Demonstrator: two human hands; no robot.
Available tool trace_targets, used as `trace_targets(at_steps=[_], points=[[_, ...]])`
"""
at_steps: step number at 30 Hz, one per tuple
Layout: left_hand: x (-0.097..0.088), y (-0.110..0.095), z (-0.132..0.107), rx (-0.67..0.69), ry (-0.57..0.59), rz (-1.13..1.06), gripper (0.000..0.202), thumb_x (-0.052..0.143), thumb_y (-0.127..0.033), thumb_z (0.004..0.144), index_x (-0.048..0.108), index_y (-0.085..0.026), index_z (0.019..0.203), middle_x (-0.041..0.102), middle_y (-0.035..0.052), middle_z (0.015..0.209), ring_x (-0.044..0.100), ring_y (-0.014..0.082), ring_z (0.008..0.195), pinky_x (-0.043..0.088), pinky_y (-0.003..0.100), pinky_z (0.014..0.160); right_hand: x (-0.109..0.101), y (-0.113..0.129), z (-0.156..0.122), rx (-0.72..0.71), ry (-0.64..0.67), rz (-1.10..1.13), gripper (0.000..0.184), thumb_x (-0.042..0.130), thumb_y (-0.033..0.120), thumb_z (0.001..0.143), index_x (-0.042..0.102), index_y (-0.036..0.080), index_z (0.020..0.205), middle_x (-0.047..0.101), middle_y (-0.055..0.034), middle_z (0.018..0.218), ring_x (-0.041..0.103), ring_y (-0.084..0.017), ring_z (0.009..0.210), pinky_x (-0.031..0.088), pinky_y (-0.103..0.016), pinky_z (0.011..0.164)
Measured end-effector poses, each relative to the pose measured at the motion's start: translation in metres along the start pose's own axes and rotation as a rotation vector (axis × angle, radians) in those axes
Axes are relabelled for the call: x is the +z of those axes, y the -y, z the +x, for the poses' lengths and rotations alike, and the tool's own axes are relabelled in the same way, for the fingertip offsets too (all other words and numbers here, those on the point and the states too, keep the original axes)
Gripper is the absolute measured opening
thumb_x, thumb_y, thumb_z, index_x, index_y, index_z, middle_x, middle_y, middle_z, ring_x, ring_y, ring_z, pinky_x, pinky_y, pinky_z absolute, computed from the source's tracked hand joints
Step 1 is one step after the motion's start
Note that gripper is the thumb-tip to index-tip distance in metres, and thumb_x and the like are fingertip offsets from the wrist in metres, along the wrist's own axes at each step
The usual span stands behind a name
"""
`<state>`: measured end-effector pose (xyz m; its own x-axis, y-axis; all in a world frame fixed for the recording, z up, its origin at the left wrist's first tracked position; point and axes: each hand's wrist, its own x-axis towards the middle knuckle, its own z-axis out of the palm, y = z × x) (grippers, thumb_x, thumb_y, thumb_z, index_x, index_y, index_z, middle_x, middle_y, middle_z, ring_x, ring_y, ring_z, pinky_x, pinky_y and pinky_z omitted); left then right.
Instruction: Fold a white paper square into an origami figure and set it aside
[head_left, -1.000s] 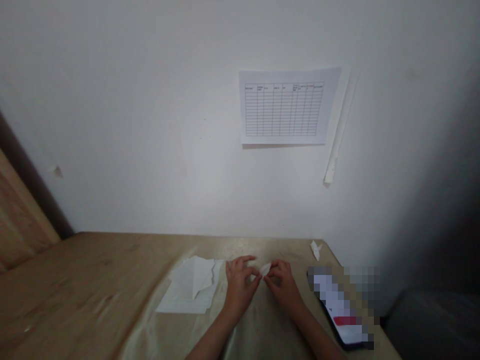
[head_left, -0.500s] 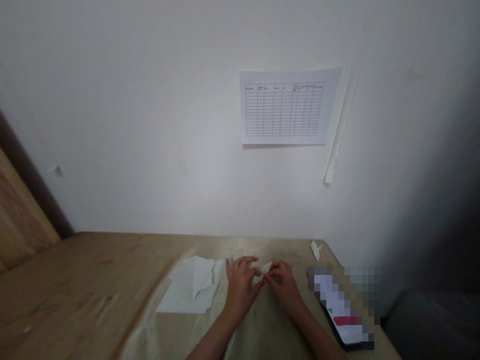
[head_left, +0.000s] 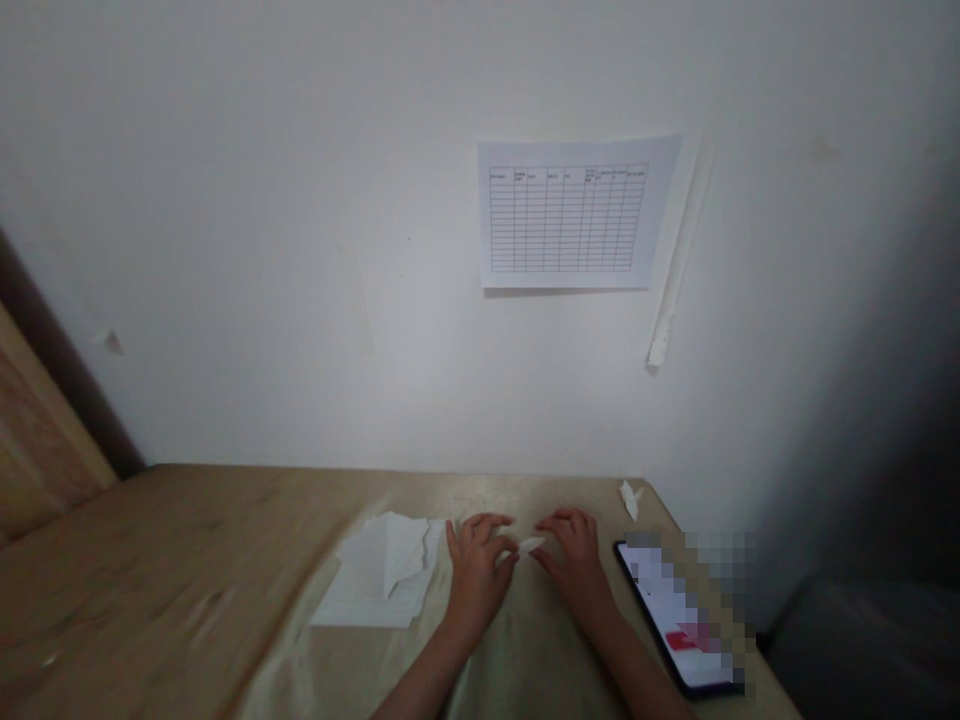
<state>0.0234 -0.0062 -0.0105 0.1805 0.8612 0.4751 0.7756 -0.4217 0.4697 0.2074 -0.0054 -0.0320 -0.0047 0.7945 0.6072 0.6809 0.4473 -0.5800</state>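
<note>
Right hand (head_left: 580, 556) loosened, pointed paper (head_left: 531, 545), seemingly folded

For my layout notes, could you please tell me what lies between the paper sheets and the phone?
In the head view, the left hand, a small white paper and the right hand are between them.

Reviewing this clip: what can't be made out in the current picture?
All in the head view:
- Small folded paper: too small to read its folds; the left hand covers one end.
- Right hand: contact with that paper too fine to tell.
- Phone: pixelation masks much of the screen.
- Wall chart: headings too small.
- Lined sheets: partly hidden under the folded sheet.
</note>
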Motion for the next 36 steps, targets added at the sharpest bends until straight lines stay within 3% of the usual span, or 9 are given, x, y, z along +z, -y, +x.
trace_targets(at_steps=[3,7,14,20,32,36], points=[[-0.001,-0.0005,0.0002,-0.025,0.005,-0.001,0.018,0.069,-0.017,0.078,0.076,-0.032,0.086,0.071,0.0014,0.111,0.051,0.0296,0.116,0.008,0.07,0.114,-0.0029,0.0026,0.0,-0.085,0.077,-0.057,0.017,0.072,0.029,0.082,0.072,0.032,0.099,0.058,-0.0055,0.112,0.045,-0.028,0.117,0.037,-0.049,0.106],[-0.0014,0.0001,0.0015,-0.064,0.012,-0.009,0.018,0.072,-0.02,0.077,0.077,-0.034,0.086,0.072,0.0009,0.102,0.053,0.029,0.11,0.011,0.069,0.113,-0.0057,0.0049,0.0009,-0.099,0.086,-0.098,0.015,0.074,0.028,0.081,0.075,0.034,0.095,0.061,-0.0054,0.108,0.046,-0.029,0.117,0.033,-0.051,0.108],[-0.0031,-0.0009,0.0026,-0.1,0.061,-0.039,0.01,0.074,-0.031,0.079,0.078,-0.034,0.088,0.073,0.0014,0.098,0.053,0.0292,0.109,0.011,0.068,0.113,-0.0055,0.0024,0.0016,-0.046,0.076,-0.037,0.014,0.076,0.029,0.079,0.077,0.034,0.091,0.064,-0.0048,0.104,0.048,-0.027,0.115,0.034,-0.05,0.108],[-0.0038,-0.0007,0.0024,-0.093,0.081,-0.059,0.01,0.072,-0.028,0.08,0.077,-0.035,0.086,0.075,-0.0006,0.093,0.056,0.0278,0.108,0.007,0.07,0.112,-0.004,0.0011,0.0044,-0.015,0.152,0.056,0.009,0.075,0.029,0.08,0.078,0.033,0.088,0.066,-0.0039,0.101,0.051,-0.025,0.111,0.037,-0.045,0.104],[-0.0021,-0.0011,0.0036,-0.123,0.15,-0.105,0.016,0.072,-0.021,0.078,0.077,-0.034,0.086,0.075,-0.0003,0.092,0.058,0.0275,0.108,0.009,0.069,0.112,-0.0011,-0.0016,0.0056,-0.024,0.167,0.074,0.006,0.074,0.033,0.082,0.076,0.029,0.078,0.067,-0.0029,0.097,0.052,-0.023,0.109,0.033,-0.044,0.106],[-0.0022,-0.0013,0.0045,-0.139,0.162,-0.1,0.012,0.071,-0.025,0.079,0.076,-0.032,0.088,0.076,0.0012,0.094,0.058,0.0278,0.109,0.01,0.068,0.112,0.001,-0.0046,0.006,-0.024,0.159,0.085,0.007,0.073,0.032,0.082,0.075,0.027,0.077,0.067,-0.0033,0.095,0.053,-0.023,0.107,0.035,-0.043,0.104]])
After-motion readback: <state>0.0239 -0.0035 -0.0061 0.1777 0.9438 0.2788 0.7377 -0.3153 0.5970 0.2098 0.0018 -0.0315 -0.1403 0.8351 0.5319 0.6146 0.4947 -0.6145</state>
